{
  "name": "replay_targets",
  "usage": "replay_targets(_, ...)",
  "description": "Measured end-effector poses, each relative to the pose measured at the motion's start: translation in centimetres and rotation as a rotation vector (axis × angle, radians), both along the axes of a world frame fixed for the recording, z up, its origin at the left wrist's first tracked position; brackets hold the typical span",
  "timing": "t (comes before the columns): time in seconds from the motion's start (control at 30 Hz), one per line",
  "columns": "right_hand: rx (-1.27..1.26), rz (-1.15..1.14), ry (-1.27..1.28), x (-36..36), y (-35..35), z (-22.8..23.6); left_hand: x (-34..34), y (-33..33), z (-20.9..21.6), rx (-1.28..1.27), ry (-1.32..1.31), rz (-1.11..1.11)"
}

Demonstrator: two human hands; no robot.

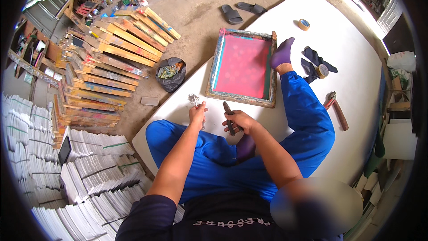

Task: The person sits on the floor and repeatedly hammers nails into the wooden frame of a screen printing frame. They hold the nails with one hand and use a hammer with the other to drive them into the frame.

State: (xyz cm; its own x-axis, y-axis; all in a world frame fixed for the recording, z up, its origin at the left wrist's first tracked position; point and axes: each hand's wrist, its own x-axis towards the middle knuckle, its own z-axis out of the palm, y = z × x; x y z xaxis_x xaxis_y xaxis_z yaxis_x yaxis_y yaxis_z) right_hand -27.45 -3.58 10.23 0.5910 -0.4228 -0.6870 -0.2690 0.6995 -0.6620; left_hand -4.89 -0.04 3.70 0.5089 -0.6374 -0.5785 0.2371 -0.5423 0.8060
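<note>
One slim, pale tool point(196, 101) is held in the left hand point(197, 115), its fingers closed narrowly about the shaft, as I view it from my remote post. The right hand point(240, 122) has its fingers wrapped around dark pliers point(228, 108), nose pointing forward; whether the nose is parted I cannot tell. Just beside the slim tool's tip I note a small heap of metal bits point(192, 97) on the white board point(361, 76). The wooden frame point(240, 100), with its pink screen point(245, 64), lies beyond and apart from both hands, its far left corner passing over the board's edge. To the right I find a hammer point(341, 117) just beside red-handled pincers point(330, 102).
</note>
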Motion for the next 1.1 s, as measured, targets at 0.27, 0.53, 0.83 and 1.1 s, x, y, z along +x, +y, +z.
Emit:
replay_targets(0.27,-0.113,-0.2,-0.166,-4.9,0.0,3.8,-0.7,0.3,4.5,-0.058,-0.033,0.088)
replay_targets(0.53,-0.206,-0.365,-0.215,-9.1,0.0,6.5,-4.2,-2.1,12.3,-0.161,-0.103,0.012)
replay_targets(0.83,-0.204,-0.36,-0.118,-8.7,0.6,1.8,-6.1,-1.8,15.6,-0.298,-0.275,-0.166)
replay_targets(1.1,-0.216,-0.366,-0.09,-6.1,0.9,-0.3,-5.8,3.1,9.3,-0.101,-0.172,-0.149)
